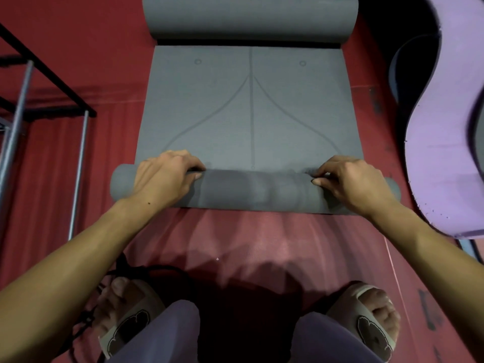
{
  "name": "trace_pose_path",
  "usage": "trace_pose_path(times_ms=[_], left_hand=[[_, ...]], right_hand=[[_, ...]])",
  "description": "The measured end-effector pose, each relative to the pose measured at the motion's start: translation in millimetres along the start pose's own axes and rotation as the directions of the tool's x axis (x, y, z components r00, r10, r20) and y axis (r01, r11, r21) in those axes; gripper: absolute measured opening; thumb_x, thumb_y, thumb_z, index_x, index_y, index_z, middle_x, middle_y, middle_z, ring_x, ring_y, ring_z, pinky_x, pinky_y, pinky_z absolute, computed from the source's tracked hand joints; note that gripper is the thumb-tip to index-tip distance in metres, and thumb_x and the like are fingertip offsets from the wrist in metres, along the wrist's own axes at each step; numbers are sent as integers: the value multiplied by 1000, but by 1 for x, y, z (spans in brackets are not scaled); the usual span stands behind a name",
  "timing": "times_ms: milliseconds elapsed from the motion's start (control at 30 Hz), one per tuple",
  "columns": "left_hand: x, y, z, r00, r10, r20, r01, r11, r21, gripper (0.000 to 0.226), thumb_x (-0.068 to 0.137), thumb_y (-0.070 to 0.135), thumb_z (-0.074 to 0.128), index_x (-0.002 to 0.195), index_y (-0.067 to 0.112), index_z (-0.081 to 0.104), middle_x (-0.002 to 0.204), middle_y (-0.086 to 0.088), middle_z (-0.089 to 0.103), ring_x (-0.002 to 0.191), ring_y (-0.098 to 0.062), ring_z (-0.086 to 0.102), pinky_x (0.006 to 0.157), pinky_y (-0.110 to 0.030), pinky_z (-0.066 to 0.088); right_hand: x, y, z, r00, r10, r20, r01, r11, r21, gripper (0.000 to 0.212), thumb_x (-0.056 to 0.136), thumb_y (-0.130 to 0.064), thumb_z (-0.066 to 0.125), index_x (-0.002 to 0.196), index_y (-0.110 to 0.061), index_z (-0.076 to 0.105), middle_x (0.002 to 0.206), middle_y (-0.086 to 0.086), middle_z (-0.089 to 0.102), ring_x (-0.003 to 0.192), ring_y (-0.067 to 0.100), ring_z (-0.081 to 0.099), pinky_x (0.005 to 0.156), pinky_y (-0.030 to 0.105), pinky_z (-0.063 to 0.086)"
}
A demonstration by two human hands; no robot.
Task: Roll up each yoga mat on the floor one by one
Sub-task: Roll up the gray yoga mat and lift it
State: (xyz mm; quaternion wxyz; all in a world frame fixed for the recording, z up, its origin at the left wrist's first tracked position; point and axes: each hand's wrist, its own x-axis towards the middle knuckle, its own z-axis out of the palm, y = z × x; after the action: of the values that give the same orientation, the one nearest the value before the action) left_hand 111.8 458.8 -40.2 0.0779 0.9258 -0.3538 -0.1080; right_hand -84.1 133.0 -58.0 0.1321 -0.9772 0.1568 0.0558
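Nearest to the camera, the person's feet in sandals (125,318) are standing on the red floor (235,239), with the knees bent forward over it. Just beyond them, both arms are reaching down to the near end of the grey yoga mat (248,113), which is lying on the floor and is already turned into a small roll (251,191).

The left hand (163,176) is gripping the roll near its left end, fingers curled over the top and thumb lying along the near side. The right hand (348,180) is doing the same near the right end, fingertips pressing into the seam where the roll meets the flat part.

To do this step well, I think both hands should be pushing forward at the same speed, so the roll is staying straight and its ends are not sliding out like a cone. The fingers should be tucking the roll tight before each push, because a loose core is making a thick, soft roll.

Further away, the flat part with its printed lines is leading to the far end, which is curling up by itself into a second roll (251,18); this will likely need flattening when the near roll arrives. At the right side a purple mat (445,127) is waiting, at the left a metal rack (78,158).
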Motion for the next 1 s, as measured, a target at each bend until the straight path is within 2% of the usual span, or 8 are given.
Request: trace_pose_path(times_ms=[100, 267, 400, 500, 633, 700, 833, 1000], left_hand=[[0, 2, -1, 1000, 5, -27, -4, 1000, 28, 22, 99, 41, 63, 117, 40, 74, 116, 12, 71, 112, -23, 68, 80, -41, 54], [-6, 5, -3, 1000, 5, -1, -5, 1000, 30, 47, 90, 61, 45, 119, 36, 73, 117, 11, 72, 110, -24, 69, 80, -42, 58], [-9, 6, -5, 998, -36, 44, 32, 996, 79, 64, 85, 77, 48, 132, 36, 62, 122, 5, 73, 112, -28, 69, 84, -44, 53], [-6, 1, 1, 994, -46, 101, 36, 995, 94, 82, 75, 82, 65, 137, 30, 51, 118, -1, 73, 110, -29, 69, 97, -46, 46], [-2, -8, 13, 986, 39, 161, -57, 993, 107, 90, 73, 72, 78, 145, 30, 43, 148, 4, 57, 139, -19, 53, 118, -51, 29], [0, -12, 17, 993, 30, 117, -48, 987, 153, 93, 70, 69, 81, 147, 30, 48, 157, -2, 48, 145, -26, 45, 117, -58, 29], [-11, -12, 26, 997, 26, -68, -11, 978, 209, 84, 70, 69, 81, 141, 29, 58, 132, -5, 56, 116, -33, 52, 99, -53, 41], [-14, -10, 30, 993, 21, -115, -1, 985, 173, 76, 82, 62, 74, 144, 23, 52, 146, -4, 57, 132, -30, 52, 114, -58, 35]], right_hand=[[-7, -4, 11, 996, -20, -81, 19, 1000, -18, 25, 101, -42, 60, 110, -26, 77, 112, -7, 72, 104, 27, 66, 68, 40, 54], [-17, -5, 19, 996, 1, -89, -3, 1000, -29, 70, 92, -83, 47, 121, -26, 76, 119, -6, 68, 109, 26, 58, 82, 47, 57], [-19, -6, 24, 997, -15, -73, 3, 988, -153, 90, 77, -92, 52, 135, -24, 68, 125, 4, 55, 108, 32, 49, 88, 53, 54], [-12, -3, 23, 997, -36, -69, 22, 981, -191, 91, 74, -89, 55, 136, -24, 67, 120, 5, 54, 104, 32, 49, 85, 52, 54], [0, -5, 15, 999, -5, -40, -1, 991, -136, 88, 72, -85, 61, 134, -23, 60, 116, 5, 63, 108, 32, 56, 84, 51, 56], [1, -6, 13, 998, 9, -56, -15, 994, -109, 81, 72, -84, 63, 124, -22, 59, 110, 3, 65, 105, 30, 57, 79, 48, 56], [-1, -8, 13, 999, 14, -41, -18, 995, -98, 72, 76, -82, 64, 121, -26, 61, 115, -1, 64, 108, 29, 54, 68, 43, 55], [2, -5, 14, 996, 37, -86, -46, 994, -98, 73, 83, -83, 54, 130, -30, 68, 124, 4, 57, 109, 34, 49, 81, 50, 56]])
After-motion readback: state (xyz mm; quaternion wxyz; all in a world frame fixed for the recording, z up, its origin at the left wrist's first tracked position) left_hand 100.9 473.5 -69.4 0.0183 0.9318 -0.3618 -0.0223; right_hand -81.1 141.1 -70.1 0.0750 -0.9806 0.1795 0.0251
